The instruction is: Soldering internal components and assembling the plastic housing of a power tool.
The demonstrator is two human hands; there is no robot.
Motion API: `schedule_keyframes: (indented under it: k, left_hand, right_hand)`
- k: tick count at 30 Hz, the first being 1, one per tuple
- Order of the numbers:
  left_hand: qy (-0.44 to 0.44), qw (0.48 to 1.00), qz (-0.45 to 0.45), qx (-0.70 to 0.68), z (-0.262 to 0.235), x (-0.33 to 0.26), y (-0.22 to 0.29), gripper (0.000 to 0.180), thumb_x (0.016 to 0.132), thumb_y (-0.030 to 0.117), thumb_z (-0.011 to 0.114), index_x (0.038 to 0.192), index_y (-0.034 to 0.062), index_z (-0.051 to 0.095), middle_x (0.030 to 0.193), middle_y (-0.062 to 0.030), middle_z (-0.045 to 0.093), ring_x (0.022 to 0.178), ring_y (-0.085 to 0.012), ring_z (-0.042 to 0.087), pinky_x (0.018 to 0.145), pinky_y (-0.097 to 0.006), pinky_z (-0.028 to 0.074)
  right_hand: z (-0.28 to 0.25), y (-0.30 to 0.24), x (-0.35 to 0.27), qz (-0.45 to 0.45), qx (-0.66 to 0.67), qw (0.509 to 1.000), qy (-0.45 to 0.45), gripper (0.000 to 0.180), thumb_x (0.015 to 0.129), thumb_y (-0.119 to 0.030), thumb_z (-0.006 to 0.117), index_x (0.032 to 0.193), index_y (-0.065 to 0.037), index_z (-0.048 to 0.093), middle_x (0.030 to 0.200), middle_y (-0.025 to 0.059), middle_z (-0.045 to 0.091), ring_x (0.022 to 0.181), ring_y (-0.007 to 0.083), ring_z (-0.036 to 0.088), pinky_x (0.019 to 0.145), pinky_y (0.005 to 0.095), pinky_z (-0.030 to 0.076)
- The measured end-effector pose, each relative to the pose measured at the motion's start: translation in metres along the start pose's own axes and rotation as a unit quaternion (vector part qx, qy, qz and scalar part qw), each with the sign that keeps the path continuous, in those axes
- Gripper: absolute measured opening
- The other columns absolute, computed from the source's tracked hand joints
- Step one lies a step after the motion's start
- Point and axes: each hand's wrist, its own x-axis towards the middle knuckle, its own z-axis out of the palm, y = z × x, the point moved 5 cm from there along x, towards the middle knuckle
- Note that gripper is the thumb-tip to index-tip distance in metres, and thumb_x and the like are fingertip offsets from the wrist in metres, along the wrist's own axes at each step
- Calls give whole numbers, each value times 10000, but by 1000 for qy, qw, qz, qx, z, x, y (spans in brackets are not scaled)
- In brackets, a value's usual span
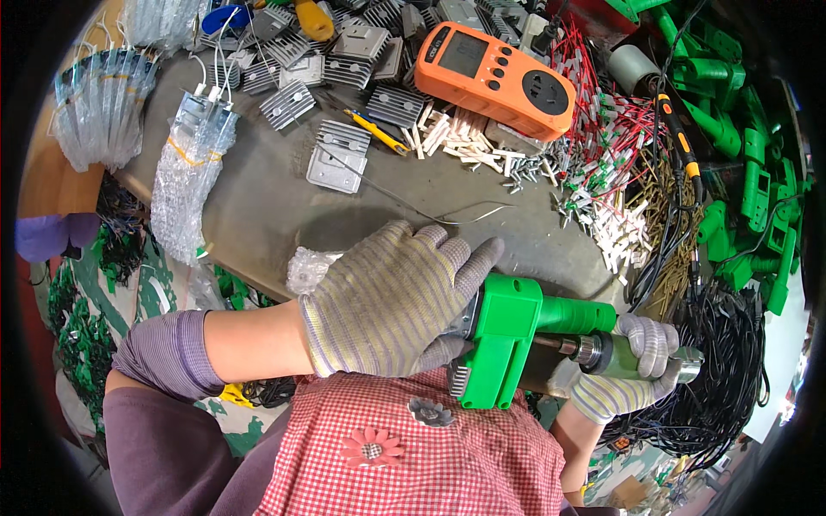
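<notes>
Green plastic housing (pixel 508 335), held low at about 5 o'clock of the view, just off the near edge of the grey counter (pixel 267 206), above a red checked apron (pixel 430 464). Long axis roughly level, running from 9 toward 3 o'clock; finned metal part at its left end, handle-like leg hanging toward 6 o'clock. Left hand (pixel 387 301), in a striped knit glove, laid palm-down over the housing's left end, fingers spread toward 1 o'clock, forearm coming in from 8 o'clock. Right hand (pixel 632 370), gloved alike, closed around a green-bodied power screwdriver (pixel 628 357), its bit pointing toward 9 o'clock into the housing. No true containers in sight: clear plastic bags (pixel 185 181) at 10 o'clock, contents unclear. Loose finned heat sinks (pixel 344 155) at 11 o'clock, orange meter (pixel 495 77) at 12 o'clock.
</notes>
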Motion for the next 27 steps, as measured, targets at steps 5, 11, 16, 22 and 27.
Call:
schedule_keyframes:
  k: [5, 11, 16, 22, 27]
  left_hand:
    - [-2, 1000, 1, 9, -1, 1, 1, 994, 713, 479, 746, 1461, -55, 367, 1034, -133, 572, 999, -296, 558, 857, -438, 461]
    - [10, 1000, 2, 10, 2, -1, 2, 983, 720, 482, 746, 1456, -52, 373, 1051, -134, 580, 1015, -300, 567, 866, -434, 464]
    - [5, 1000, 1, 7, -1, -2, -1, 946, 731, 477, 738, 1443, -46, 400, 1117, -149, 592, 1065, -313, 580, 895, -438, 481]
    - [135, 988, 71, 22, -10, -13, -4, 891, 626, 246, 843, 1396, -9, 474, 1215, -198, 576, 1071, -346, 608, 917, -432, 511]
    - [185, 977, 96, -36, -12, -24, -8, 815, 660, 259, 818, 1367, 2, 504, 1186, -206, 583, 1030, -359, 621, 878, -425, 528]
  right_hand:
    - [3, -1, 0, -18, 1, 1000, 16, 192, 913, -189, 632, 820, -147, 469, 564, -111, 419, 486, 26, 391, 604, 245, 365]
    - [-2, -1, -4, 0, -1, 1000, 9, 153, 928, -222, 633, 883, -114, 535, 573, -107, 408, 521, 39, 390, 627, 249, 362]
    - [-1, -7, 1, 37, -70, 997, -24, 382, 926, -349, 691, 1133, -39, 609, 661, -73, 464, 663, 73, 459, 732, 283, 400]
    - [-1, -89, 34, 44, -89, 994, 48, 569, 922, -241, 662, 1370, 22, 429, 954, 52, 562, 889, 215, 553, 966, 410, 455]
    - [-18, -107, 65, 51, -745, 654, 119, 743, 894, -276, 707, 1508, -83, 334, 1170, 174, 556, 999, 300, 583, 924, 466, 519]
